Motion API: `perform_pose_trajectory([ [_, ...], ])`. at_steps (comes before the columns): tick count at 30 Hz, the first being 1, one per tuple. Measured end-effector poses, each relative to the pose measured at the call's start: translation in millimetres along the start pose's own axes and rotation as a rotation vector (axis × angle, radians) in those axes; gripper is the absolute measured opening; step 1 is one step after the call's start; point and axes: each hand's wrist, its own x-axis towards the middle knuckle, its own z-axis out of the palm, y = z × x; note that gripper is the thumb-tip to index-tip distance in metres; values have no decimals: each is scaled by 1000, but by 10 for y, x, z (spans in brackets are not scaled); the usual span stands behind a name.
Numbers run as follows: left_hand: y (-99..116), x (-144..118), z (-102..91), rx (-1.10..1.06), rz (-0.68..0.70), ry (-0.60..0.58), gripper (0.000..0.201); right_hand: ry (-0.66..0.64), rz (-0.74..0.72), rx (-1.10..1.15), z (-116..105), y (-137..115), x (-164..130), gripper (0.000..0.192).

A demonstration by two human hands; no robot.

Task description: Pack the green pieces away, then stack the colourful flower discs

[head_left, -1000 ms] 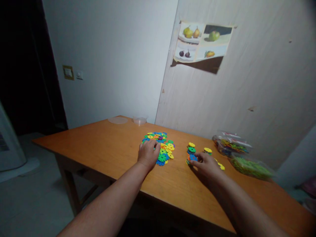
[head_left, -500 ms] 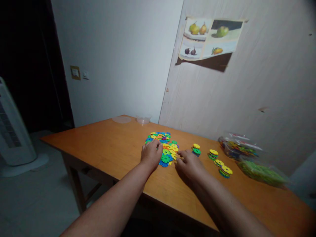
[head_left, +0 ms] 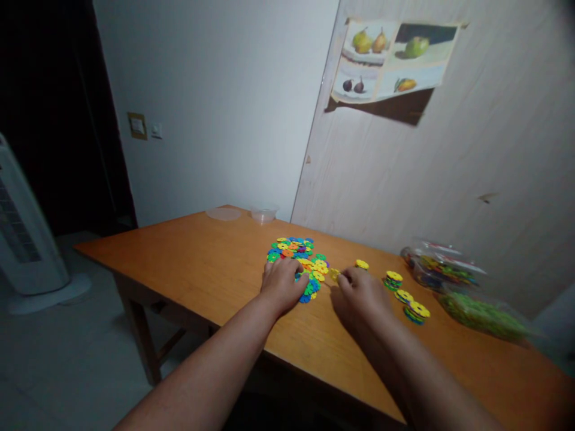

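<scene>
- Left hand (head_left: 284, 285) lies flat, fingers spread, on the heap of coloured discs (head_left: 299, 260) mid-worktop (head_left: 202, 263).
- Right hand (head_left: 362, 292) pinches a yellow disc (head_left: 335, 274) just beside that heap.
- Small disc stacks (head_left: 404, 296) sit right of it.

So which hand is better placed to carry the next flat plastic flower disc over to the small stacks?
Probably the right hand: it lies between the loose multicoloured disc pile and the small stacks.
</scene>
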Motion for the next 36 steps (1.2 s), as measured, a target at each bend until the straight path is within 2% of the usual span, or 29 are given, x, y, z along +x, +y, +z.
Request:
perform_pose_trajectory([
  [2, -8, -14, -1, 2, -5, -13, 22, 17, 142, 274, -126, 202, 48, 22],
  [6, -19, -29, -4, 14, -16, -33, 25, 17, 306, 423, -301, 569, 37, 30],
  [10, 6, -52, -40, 34, 7, -84, 33, -67, 440, 519, -295, 716, -71, 31],
  [17, 35, -104, -78, 96, 50, -146, 38, -77, 474, 571, -155, 788, -128, 29],
  [21, 19, -104, -72, 113, 64, -165, 33, 43, 443, 539, -156, 791, -132, 29],
  [24, 11, -98, -72, 109, 54, -172, 29, 123, 405, 529, -122, 699, -158, 28],
  [27, 4, -96, -65, 95, 52, -165, 27, 130, 281, 564, -42, 522, -213, 28],
  [32, 8, -101, -28, -9, 159, -80, 28, -12, -37, 386, 74, 153, -318, 22],
  [36, 65, -100, -37, -243, 258, -203, 26, -85, -308, 278, 83, -127, -405, 41],
])
